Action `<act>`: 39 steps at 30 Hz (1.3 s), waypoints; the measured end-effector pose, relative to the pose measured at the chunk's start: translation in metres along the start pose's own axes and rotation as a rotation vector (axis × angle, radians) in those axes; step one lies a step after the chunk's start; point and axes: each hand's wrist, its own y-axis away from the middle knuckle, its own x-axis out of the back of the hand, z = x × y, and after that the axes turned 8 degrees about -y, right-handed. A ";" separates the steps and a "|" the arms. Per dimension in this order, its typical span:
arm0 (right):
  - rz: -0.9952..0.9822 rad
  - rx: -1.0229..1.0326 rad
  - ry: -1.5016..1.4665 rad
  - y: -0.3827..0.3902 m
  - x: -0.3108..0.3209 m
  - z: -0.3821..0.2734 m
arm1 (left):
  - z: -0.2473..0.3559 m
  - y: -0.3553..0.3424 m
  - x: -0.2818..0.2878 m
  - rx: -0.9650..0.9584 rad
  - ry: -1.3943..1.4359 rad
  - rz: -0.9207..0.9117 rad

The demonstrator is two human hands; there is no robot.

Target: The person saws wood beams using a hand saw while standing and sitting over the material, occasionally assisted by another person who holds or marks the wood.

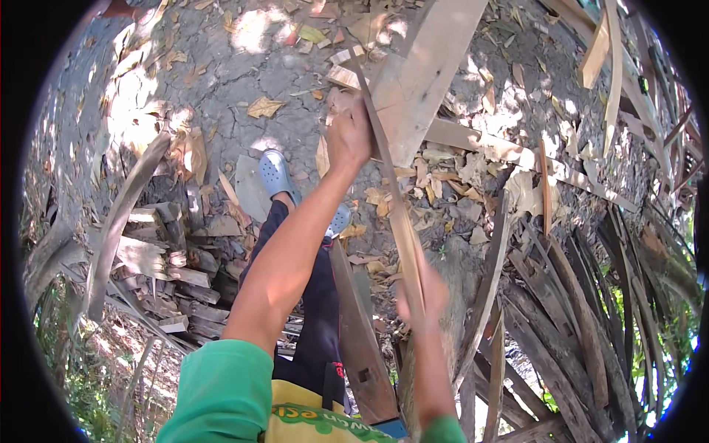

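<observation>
A long, narrow strip [402, 232], dark and thin at its far end and tan and wood-like nearer me, slants across the middle. Blurred by motion, my right hand [427, 292] is closed around its near part. My left hand [348, 131] is closed, its knuckles against the left side of the strip's far part; what its fingers hold is hidden. Just right of the strip, a broad wooden plank [436, 63] runs away from me. Small pale wood blocks [344, 77] lie just beyond my left hand.
My feet in blue clogs [274, 171] stand left of centre. Split wood [159, 258] is heaped at the left. Many weathered slats [546, 295] lean at the right. A narrow board [517, 156] crosses the leaf-strewn ground [221, 81]. Another plank [362, 340] lies beside my leg.
</observation>
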 end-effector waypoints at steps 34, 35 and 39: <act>0.153 0.110 -0.013 0.108 0.011 0.008 | -0.015 -0.010 0.001 0.098 0.033 0.096; 0.123 -0.049 0.116 0.061 0.000 0.010 | -0.015 -0.007 -0.006 0.062 0.025 0.072; 0.308 0.477 -0.312 -0.097 -0.027 -0.025 | -0.036 -0.018 -0.015 -0.044 -0.029 0.009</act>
